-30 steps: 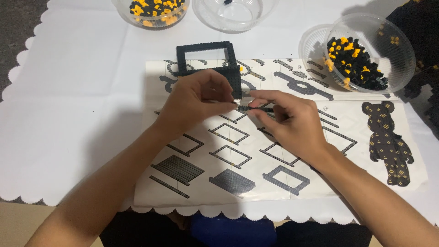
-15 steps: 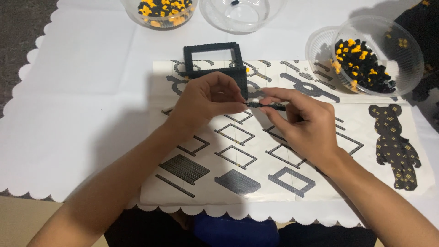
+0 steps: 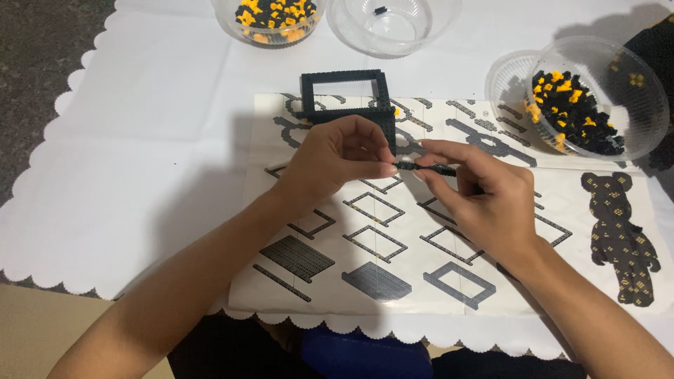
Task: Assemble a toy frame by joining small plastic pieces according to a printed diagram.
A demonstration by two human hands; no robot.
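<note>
Head view. Table [image 3: 140, 140]: white cloth with scalloped edge; dark floor at upper left. Instruction sheet [image 3: 449, 281] spread on the cloth, printed with frame diagrams and a bear figure. Bowls: one at top [image 3: 270, 21] with black and orange bricks; clear bowl [image 3: 393, 24] beside it, one dark piece inside; tilted bowl [image 3: 597, 98] at right, black and orange bricks. Black brick frame [image 3: 344, 98] standing on the sheet's top edge. Left hand [image 3: 337, 158] and right hand [image 3: 484, 203] both pinch a thin black strip [image 3: 425, 168], held above the sheet.
</note>
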